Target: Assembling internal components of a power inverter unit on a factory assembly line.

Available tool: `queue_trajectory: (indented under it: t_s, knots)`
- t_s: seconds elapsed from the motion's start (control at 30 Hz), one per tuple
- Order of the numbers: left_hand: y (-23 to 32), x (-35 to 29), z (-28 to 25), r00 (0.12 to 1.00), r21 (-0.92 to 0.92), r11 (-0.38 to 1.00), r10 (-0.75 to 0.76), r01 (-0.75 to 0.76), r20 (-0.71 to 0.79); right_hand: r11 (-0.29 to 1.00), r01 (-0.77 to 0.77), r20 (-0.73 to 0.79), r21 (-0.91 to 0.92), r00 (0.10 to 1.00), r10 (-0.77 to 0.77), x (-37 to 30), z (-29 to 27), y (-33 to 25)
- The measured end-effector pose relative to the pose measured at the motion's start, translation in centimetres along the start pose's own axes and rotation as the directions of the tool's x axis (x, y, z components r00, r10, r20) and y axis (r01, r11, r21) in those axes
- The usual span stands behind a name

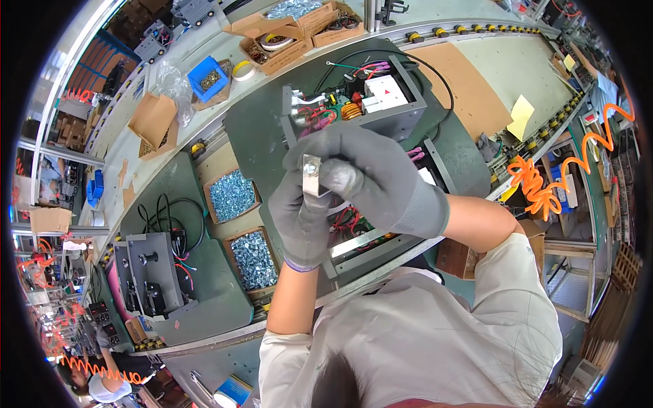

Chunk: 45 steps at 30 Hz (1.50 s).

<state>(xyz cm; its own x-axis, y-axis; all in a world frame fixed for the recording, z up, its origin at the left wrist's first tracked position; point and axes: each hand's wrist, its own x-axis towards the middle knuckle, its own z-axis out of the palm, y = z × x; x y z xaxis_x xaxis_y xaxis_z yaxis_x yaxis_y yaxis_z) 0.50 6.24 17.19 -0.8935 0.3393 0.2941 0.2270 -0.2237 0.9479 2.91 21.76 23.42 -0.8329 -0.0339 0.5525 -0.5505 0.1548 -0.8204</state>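
A small bent metal bracket [310, 183] with a bolt head near its top is held up between both gloved hands. My left hand [299, 228], in a grey glove, is closed around its lower side. Gripping it from the right, my right hand [384, 177] is closed too, the thumb pressed beside the bracket and the fingers curled over the top. Behind them, on a green board, lies an open grey metal chassis [398, 122] with a white block, a copper coil and coloured wires. A second chassis [360, 248] is partly hidden under my hands.
Two boxes of loose fasteners, an upper one [232, 195] and a lower one [254, 260], stand left of my hands. Farther left is a grey panel [155, 272] with a black cable. A blue bin [208, 79] sits on the far bench. Orange coiled hose [534, 187] hangs at right.
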Motion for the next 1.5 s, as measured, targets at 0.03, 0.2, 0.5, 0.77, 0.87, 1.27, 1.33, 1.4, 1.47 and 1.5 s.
queue_trajectory:
  t_s: [0.03, 0.2, 0.5, 0.77, 0.87, 1.27, 1.33, 1.4, 1.47, 1.5]
  knots:
    - [-0.3, 0.1, 0.1, 1.0, -0.012, 1.0, -0.024, 0.023, -0.019, 1.0, 0.014, 0.021, -0.014, 1.0, -0.014, 0.0, 0.0, 0.4]
    - [-1.1, 0.3, 0.1, 0.997, -0.067, 0.997, -0.049, 0.045, -0.058, 0.998, -0.004, 0.091, -0.07, 0.996, 0.011, 0.2, -0.2, 1.1]
    - [-1.7, 0.7, 1.0, 0.971, 0.004, 0.994, 0.107, -0.108, -0.215, 0.988, 0.121, 0.136, -0.097, 0.985, -0.107, 0.9, -0.4, 1.6]
    - [1.8, 3.2, 1.8, 0.99, 0.291, 0.951, -0.074, 0.105, -0.117, 0.955, -0.066, -0.102, -0.289, 0.994, 0.038, 2.1, -0.6, 2.1]
    - [2.6, 3.6, 2.8, 0.969, 0.208, 0.949, -0.218, 0.238, -0.112, 0.933, -0.354, -0.032, -0.069, 0.935, 0.353, 3.5, -1.2, 1.4]
    - [-4.0, 5.7, -2.5, 0.97, 0.773, 0.6, -0.02, 0.205, -0.243, 0.787, -0.153, 0.298, -0.598, 0.869, 0.396, 9.8, -5.6, 10.9]
    - [-5.6, 6.1, -3.2, 0.992, 0.812, 0.581, 0.051, 0.063, -0.113, 0.755, 0.078, 0.512, -0.652, 0.78, 0.361, 9.9, -4.4, 12.4]
    - [-6.5, 6.5, -3.4, 0.995, 0.798, 0.597, -0.02, 0.087, -0.094, 0.666, 0.049, 0.532, -0.745, 0.646, 0.548, 9.6, -3.1, 13.1]
    - [-6.9, 7.0, -3.1, 0.998, 0.796, 0.602, -0.016, 0.062, -0.066, 0.618, 0.039, 0.515, -0.785, 0.595, 0.617, 10.2, -2.5, 14.2]
    - [-7.5, 7.2, -3.4, 0.998, 0.799, 0.599, -0.021, 0.064, -0.064, 0.567, 0.052, 0.501, -0.822, 0.541, 0.676, 10.6, -2.2, 14.3]
